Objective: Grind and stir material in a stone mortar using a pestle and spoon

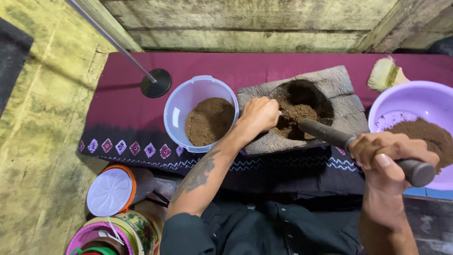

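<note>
Your right hand [389, 158] grips the dark pestle [339, 139]; your left hand [258, 114], fingers curled, gathers brown powder [295, 118] in the stone mortar [325, 82]; much is ground, some remains

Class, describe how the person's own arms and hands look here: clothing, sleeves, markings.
Both hands are bare, with no gloves or rings showing. The left hand belongs to a forearm bearing a dark tattoo, below a short dark sleeve. The right hand has a bare, unmarked forearm.
</note>
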